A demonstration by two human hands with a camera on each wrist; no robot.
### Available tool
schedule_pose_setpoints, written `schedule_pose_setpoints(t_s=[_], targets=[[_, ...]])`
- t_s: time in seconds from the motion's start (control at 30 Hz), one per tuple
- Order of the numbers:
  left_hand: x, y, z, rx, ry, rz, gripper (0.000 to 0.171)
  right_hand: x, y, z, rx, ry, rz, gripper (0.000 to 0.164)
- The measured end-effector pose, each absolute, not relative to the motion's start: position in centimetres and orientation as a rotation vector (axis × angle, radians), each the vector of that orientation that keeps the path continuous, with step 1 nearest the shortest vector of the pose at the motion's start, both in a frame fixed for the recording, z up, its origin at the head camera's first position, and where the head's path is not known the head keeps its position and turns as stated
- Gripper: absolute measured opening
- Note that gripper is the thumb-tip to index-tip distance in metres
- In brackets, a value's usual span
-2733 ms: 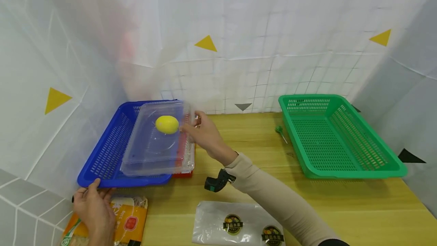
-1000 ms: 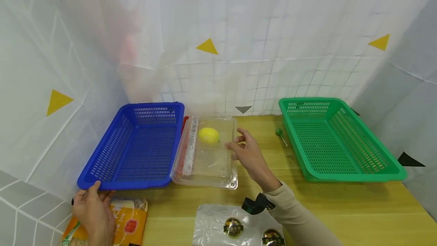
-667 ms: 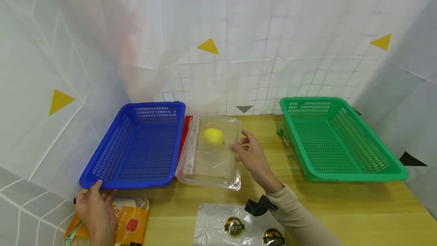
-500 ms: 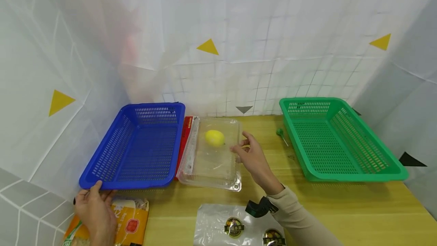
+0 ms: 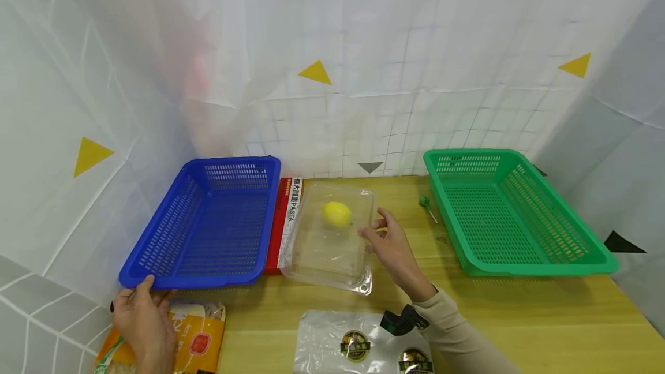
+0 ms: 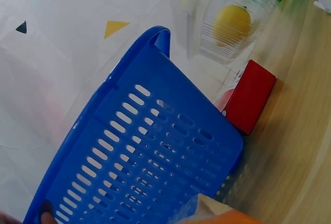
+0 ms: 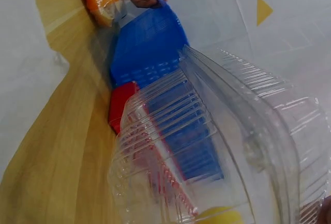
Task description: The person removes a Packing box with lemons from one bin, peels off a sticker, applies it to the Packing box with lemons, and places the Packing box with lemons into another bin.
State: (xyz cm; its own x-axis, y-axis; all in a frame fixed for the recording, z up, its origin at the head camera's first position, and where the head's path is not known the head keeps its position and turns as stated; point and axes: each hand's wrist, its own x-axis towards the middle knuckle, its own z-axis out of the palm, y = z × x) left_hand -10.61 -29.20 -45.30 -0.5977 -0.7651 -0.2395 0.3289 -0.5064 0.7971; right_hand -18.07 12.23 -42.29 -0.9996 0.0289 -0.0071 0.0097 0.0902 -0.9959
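While the right hand (image 5: 393,247) shifts the pinched clear container (image 5: 327,254) (lemon (image 5: 337,214) inside) rightward, the left hand (image 5: 145,319) grips the now-uncovered blue basket (image 5: 208,280).

**Reads PASTA on the red box (image 5: 280,222)**

Runs down the white strip (image 5: 293,204) of the box in dark print: 意大利面, followed by PASTA. Continues in small yellowish characters on the red face beside the strip, too tiny to make out. Ends in 水果 across the left emblem (image 5: 355,346) on the white bag (image 5: 322,333), after characters too blurred to name. Looks much alike on the right emblem (image 5: 415,361), though harder to read. Turns to pale lettering on the orange pack (image 5: 210,328), with a red stamp (image 5: 200,344) just beside, both blurred past reading.
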Motion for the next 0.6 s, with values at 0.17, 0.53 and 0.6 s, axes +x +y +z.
schedule_pose_setpoints(t_s=[0.17, 0.53, 0.6], targets=[[-10.5, -29.2, -45.2, 0.779, -0.961, -2.132, 0.032, -18.1, 12.6, -43.0, -0.045, -2.342, 2.072, 0.077], [-9.5, -26.6, -44.9, 0.816, -1.109, -2.174, 0.032, -18.2, 12.9, -44.9, -0.02, -2.358, 2.073, 0.083], [-9.4, -25.8, -45.0, 0.79, -1.113, -2.212, 0.032, -18.2, 13.0, -45.1, -0.016, -2.359, 2.068, 0.084]])
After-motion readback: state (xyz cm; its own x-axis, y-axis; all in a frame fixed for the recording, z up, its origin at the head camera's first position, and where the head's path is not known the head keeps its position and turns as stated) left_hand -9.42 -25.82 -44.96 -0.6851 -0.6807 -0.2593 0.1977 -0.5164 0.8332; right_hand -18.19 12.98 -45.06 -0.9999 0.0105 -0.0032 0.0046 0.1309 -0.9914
